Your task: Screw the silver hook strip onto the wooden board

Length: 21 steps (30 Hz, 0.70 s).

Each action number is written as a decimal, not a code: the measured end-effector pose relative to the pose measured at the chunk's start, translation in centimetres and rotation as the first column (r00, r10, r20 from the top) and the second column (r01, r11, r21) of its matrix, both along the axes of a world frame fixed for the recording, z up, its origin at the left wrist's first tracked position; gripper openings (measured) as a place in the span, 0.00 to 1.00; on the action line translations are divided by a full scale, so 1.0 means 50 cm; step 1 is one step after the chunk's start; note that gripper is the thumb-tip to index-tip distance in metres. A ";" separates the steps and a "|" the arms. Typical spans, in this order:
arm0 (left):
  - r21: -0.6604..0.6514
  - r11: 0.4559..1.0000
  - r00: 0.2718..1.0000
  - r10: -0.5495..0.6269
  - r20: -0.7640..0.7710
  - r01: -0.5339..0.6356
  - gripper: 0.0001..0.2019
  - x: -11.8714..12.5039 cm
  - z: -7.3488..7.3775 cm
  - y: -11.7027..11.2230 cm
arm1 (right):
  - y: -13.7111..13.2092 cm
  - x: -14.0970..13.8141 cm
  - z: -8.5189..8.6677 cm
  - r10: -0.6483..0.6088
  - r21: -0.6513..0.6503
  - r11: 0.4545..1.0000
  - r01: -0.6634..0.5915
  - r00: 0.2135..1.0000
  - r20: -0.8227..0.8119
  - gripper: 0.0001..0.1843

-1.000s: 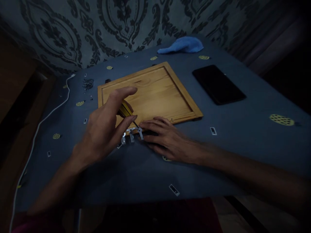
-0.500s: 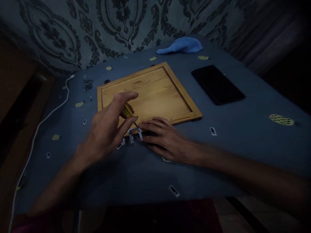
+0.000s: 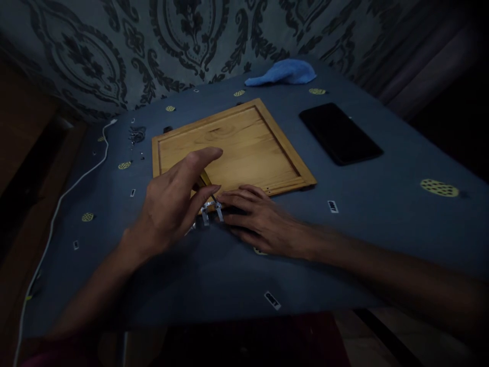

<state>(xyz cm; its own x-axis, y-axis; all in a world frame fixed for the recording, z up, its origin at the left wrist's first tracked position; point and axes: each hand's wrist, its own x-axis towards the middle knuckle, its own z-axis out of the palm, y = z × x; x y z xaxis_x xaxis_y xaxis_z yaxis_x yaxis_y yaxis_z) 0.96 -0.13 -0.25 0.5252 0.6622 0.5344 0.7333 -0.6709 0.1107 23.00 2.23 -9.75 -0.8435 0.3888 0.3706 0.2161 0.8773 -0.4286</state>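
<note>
My left hand (image 3: 168, 201) is closed around a screwdriver (image 3: 205, 178) with a yellow and black handle, partly hidden behind the fingers. Its shaft slants down to a shiny metal fitting (image 3: 219, 211) with hook-like prongs at the near edge of a framed wooden panel (image 3: 244, 145). Beside that fitting, my right hand (image 3: 263, 221) lies with its fingers stretched out over the panel's edge, the fingertips right by the screwdriver's tip. Whether these fingertips press on the metal cannot be seen clearly.
A black tablet (image 3: 340, 133) lies right of the panel, and a blue cloth (image 3: 284, 72) at the back. At the left are a small pile of metal bits (image 3: 137, 134) and a white cable (image 3: 82, 176). A patterned tablecloth (image 3: 305, 275) covers the table.
My left hand has turned slightly around the screwdriver and shifted a little right, covering more of the handle. My right hand stays at the panel's edge.
</note>
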 end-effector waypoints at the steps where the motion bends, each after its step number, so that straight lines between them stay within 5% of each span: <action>1: -0.003 1.000 1.000 -0.015 0.004 0.015 0.22 -0.002 0.000 0.002 | 0.000 0.000 0.000 -0.002 -0.002 1.000 0.002 1.000 0.003 0.16; 13: -0.164 0.980 0.994 -0.110 0.002 0.109 0.19 -0.019 0.011 0.021 | 0.001 0.000 -0.004 -0.007 0.001 1.000 0.007 1.000 -0.007 0.15; 21: -0.151 0.988 0.980 0.073 0.185 -0.045 0.25 -0.020 0.015 -0.001 | 0.002 0.000 -0.006 -0.001 -0.001 1.000 0.001 1.000 -0.013 0.15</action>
<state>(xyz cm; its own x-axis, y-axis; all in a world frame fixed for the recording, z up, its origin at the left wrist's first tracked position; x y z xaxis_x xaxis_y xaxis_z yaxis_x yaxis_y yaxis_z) -0.05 -0.20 0.51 0.3813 0.7669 0.5162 0.7277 -0.5934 0.3440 23.01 2.32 -10.07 -0.8381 0.3903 0.3812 0.2115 0.8765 -0.4324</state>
